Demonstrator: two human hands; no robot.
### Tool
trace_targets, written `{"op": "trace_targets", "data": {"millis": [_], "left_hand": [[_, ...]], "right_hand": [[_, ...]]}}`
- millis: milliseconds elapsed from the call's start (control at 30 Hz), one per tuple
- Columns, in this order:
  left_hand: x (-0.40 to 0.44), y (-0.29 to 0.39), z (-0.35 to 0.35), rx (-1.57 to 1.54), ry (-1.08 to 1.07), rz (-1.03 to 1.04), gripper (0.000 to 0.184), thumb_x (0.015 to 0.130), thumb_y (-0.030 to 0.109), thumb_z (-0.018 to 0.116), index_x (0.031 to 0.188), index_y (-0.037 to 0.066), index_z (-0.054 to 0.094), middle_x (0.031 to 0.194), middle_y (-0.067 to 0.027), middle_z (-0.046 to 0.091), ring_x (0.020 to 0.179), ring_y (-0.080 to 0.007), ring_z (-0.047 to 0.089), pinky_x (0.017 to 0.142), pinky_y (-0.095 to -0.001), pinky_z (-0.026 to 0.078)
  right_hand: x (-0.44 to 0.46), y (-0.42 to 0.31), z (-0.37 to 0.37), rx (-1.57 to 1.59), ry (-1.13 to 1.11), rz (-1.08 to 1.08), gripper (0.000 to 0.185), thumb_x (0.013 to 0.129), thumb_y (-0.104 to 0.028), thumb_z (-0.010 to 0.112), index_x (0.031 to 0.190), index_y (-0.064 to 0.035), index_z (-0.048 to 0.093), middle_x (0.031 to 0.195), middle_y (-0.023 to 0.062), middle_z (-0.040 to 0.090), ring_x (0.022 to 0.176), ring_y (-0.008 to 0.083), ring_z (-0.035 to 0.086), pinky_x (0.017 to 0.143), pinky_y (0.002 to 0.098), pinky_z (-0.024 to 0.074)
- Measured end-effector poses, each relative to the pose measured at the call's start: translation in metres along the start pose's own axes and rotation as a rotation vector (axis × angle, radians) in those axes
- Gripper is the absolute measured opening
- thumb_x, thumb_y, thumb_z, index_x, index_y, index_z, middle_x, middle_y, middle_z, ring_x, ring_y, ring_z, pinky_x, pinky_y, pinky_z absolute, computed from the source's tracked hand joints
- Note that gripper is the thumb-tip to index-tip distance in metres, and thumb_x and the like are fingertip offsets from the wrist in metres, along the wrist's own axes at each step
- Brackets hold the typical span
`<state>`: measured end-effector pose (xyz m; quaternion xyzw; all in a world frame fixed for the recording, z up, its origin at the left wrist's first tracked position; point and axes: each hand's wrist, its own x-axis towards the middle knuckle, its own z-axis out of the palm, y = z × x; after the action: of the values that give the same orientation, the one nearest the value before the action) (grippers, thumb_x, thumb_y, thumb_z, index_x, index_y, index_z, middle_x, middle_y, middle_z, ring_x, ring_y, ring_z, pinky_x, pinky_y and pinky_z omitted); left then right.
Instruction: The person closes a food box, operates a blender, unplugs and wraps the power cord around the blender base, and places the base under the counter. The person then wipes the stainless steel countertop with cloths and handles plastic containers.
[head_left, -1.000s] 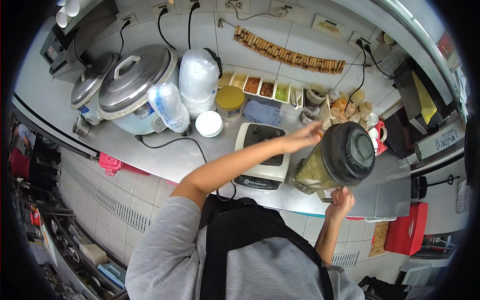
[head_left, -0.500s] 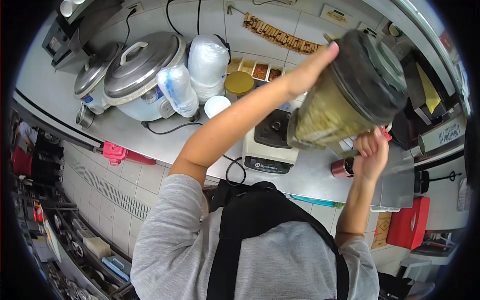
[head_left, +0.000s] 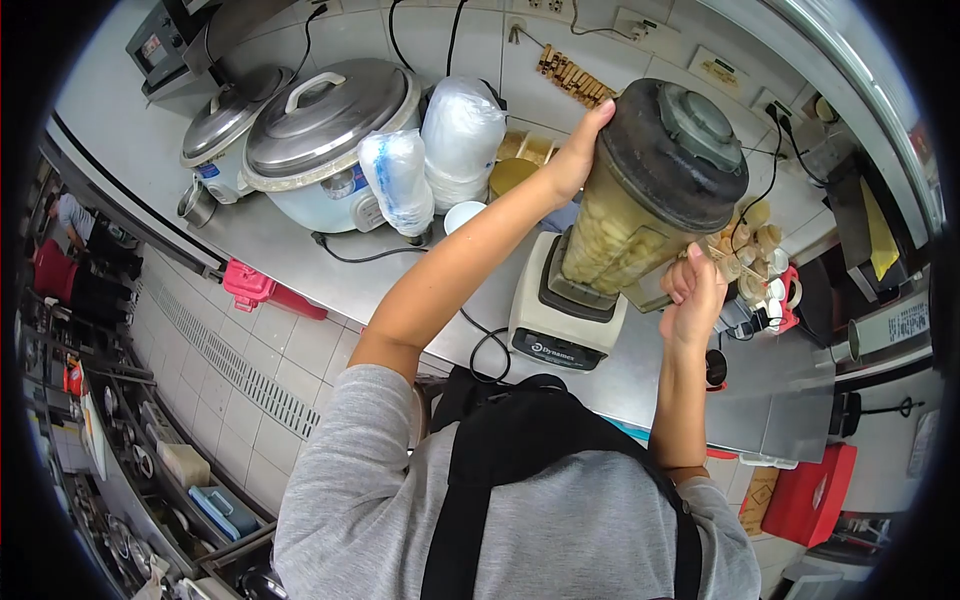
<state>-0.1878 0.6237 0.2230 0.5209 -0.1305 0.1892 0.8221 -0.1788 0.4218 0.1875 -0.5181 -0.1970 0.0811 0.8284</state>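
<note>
A see-through blender jar (head_left: pixel 608 240), filled with pale chunks, appears to sit on the white blender base (head_left: pixel 560 343), its bottom meeting the dark top seat. A black lid (head_left: pixel 650 170) with a grey centre cap (head_left: pixel 700 130) covers it. My left hand (head_left: pixel 578 155) holds the jar's far left side near the lid; the thumb shows at the lid's edge and the other fingers are hidden. With fingers curled, my right hand (head_left: pixel 692 298) grips the jar's handle at the right.
To the left stand two steel-lidded cookers (head_left: pixel 325 135), wrapped cup stacks (head_left: pixel 463 140) and a white bowl (head_left: pixel 464 216). A black cord (head_left: pixel 485 350) loops beside the base. Several small bottles (head_left: pixel 765 240) stand right of the jar, and a dark-topped cup (head_left: pixel 715 367) is near my right forearm.
The jar has come down and left onto the base, turning more upright. Both hands stayed on it and moved with it. The camera view has shifted slightly.
</note>
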Motion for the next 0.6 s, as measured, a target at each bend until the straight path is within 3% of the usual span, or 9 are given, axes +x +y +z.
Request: {"op": "trace_targets", "data": {"millis": [333,533,600], "left_hand": [[-0.010,-0.025,-0.015,-0.024,0.014,-0.084,0.059,0.094,0.048,0.031,0.126,0.000,0.047,0.123,-0.0074,0.053,0.112,-0.0155,0.048,0.101,-0.0291,0.032],[-0.017,-0.029,-0.019,-0.030,-0.014,-0.027,0.061,0.095,0.048,0.030,0.127,-0.003,0.044,0.125,-0.0087,0.052,0.115,-0.0163,0.046,0.102,-0.0295,0.030],[-0.028,-0.041,-0.031,0.243,0.113,0.049,0.060,0.096,0.046,0.031,0.124,-0.005,0.045,0.125,-0.0112,0.049,0.113,-0.0190,0.047,0.099,-0.0298,0.033]], "right_hand": [[-0.006,0.018,-0.010,-0.052,-0.010,-0.011,0.041,0.086,-0.018,0.053,0.052,-0.0139,0.029,0.046,-0.0042,0.026,0.040,0.0068,0.021,0.042,0.0243,0.0185],[-0.010,0.019,-0.014,-0.049,-0.062,-0.016,0.039,0.087,-0.020,0.055,0.056,-0.0120,0.032,0.051,-0.0035,0.027,0.045,0.0070,0.023,0.044,0.0240,0.0193],[-0.009,0.024,-0.026,-0.053,-0.044,0.028,0.034,0.088,-0.018,0.054,0.060,-0.0107,0.036,0.052,-0.0036,0.031,0.046,0.0067,0.028,0.044,0.0239,0.0223]]}}
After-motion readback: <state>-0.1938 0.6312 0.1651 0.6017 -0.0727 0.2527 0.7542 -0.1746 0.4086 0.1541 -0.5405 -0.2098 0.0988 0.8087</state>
